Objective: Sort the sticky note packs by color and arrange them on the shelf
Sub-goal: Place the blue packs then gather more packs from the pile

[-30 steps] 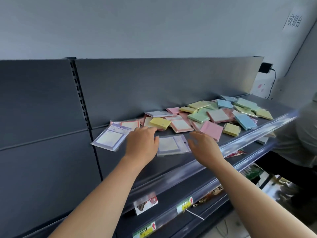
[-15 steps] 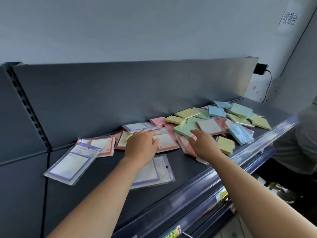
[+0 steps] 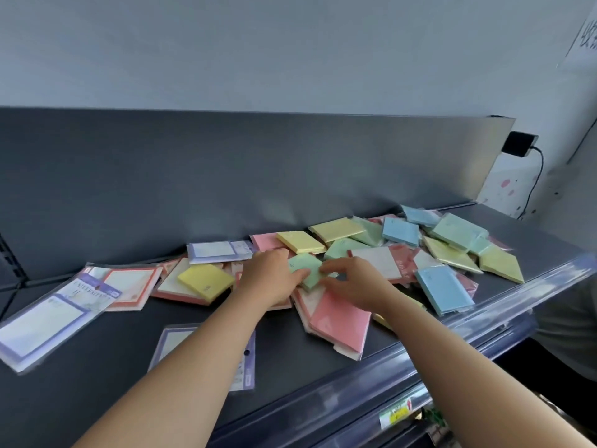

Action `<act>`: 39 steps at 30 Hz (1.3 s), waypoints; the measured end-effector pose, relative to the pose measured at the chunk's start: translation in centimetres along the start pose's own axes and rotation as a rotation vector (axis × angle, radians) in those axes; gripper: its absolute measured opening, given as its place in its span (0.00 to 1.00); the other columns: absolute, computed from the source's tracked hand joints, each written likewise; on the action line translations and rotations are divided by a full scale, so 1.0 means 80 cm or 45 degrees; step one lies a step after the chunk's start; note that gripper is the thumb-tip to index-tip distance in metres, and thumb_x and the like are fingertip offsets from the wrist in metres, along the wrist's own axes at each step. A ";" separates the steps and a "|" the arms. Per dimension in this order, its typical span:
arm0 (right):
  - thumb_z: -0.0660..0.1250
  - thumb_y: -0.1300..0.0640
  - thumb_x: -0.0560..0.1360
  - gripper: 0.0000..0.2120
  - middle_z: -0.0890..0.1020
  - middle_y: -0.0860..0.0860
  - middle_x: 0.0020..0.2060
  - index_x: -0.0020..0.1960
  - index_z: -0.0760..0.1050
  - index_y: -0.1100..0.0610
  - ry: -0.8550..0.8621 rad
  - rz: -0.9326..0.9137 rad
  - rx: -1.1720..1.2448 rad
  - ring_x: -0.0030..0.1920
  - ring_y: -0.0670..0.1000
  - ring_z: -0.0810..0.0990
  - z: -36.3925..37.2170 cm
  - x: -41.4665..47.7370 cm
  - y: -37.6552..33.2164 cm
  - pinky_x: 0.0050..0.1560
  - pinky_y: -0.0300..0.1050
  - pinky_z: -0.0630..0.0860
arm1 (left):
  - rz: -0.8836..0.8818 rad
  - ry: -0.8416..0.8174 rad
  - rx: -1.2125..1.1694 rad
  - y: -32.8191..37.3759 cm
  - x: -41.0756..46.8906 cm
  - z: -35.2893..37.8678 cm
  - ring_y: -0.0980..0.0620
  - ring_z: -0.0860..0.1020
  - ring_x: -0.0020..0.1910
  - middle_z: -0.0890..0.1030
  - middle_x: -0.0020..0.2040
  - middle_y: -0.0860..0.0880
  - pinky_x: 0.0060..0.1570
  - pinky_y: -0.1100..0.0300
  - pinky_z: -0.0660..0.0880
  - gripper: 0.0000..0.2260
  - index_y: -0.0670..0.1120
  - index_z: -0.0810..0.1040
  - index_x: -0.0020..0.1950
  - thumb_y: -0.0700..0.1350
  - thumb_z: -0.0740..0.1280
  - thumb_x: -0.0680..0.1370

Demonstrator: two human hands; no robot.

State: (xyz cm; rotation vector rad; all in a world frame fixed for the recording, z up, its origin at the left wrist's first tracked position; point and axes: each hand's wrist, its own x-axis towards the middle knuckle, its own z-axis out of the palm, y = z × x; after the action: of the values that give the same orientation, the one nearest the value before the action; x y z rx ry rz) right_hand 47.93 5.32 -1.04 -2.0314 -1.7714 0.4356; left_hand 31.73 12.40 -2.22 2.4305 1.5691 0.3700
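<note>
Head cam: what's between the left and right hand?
A green sticky note pack. The left hand touches its left edge, and the right hand curls its fingers on the right edge. The head view shows it.

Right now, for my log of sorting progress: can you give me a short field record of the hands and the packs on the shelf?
hands: left hand and right hand both grip the green pack, one at each side
green pack: middle of the pile
yellow pack: left of the hands
pink pack: below the right hand, near the front edge
blue pack: right, near the front edge
shelf: colours mixed, not yet sorted
</note>
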 end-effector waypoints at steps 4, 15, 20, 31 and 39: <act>0.62 0.54 0.79 0.16 0.79 0.52 0.58 0.66 0.74 0.55 0.057 0.009 -0.172 0.54 0.53 0.77 -0.016 0.020 0.024 0.53 0.44 0.72 | -0.101 -0.043 -0.057 0.003 0.012 0.002 0.44 0.75 0.59 0.79 0.61 0.48 0.54 0.53 0.73 0.27 0.48 0.76 0.61 0.65 0.70 0.70; 0.63 0.38 0.74 0.29 0.75 0.55 0.64 0.67 0.67 0.55 -0.005 0.096 -0.485 0.63 0.57 0.73 -0.018 0.086 0.064 0.65 0.53 0.66 | -0.202 -0.206 -0.405 -0.008 0.023 -0.007 0.51 0.78 0.50 0.79 0.53 0.52 0.44 0.57 0.73 0.18 0.50 0.73 0.53 0.55 0.75 0.70; 0.70 0.39 0.68 0.34 0.75 0.56 0.61 0.67 0.67 0.56 0.043 0.126 -0.293 0.58 0.58 0.74 -0.018 0.090 0.062 0.56 0.50 0.73 | -0.236 -0.014 -0.666 -0.015 0.018 -0.013 0.52 0.76 0.52 0.77 0.58 0.52 0.43 0.58 0.70 0.22 0.49 0.68 0.64 0.47 0.73 0.74; 0.77 0.41 0.63 0.42 0.69 0.46 0.58 0.70 0.65 0.54 0.233 -0.178 0.214 0.56 0.47 0.72 -0.020 0.064 0.011 0.57 0.41 0.71 | -0.297 0.186 -0.981 -0.022 0.000 -0.025 0.48 0.78 0.53 0.79 0.55 0.52 0.55 0.48 0.77 0.11 0.51 0.73 0.61 0.43 0.62 0.80; 0.80 0.47 0.62 0.42 0.67 0.50 0.60 0.70 0.65 0.53 0.183 -0.401 0.278 0.56 0.46 0.70 0.005 0.056 -0.031 0.58 0.35 0.67 | -0.199 0.130 -1.292 -0.016 -0.029 -0.041 0.49 0.83 0.50 0.83 0.53 0.49 0.52 0.47 0.81 0.07 0.51 0.76 0.54 0.44 0.69 0.77</act>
State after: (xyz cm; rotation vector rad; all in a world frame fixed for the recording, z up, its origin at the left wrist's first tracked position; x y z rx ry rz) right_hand 46.26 10.04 -0.02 -1.5623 -1.8256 0.3577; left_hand 28.61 10.98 0.23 1.5100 1.1487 0.9775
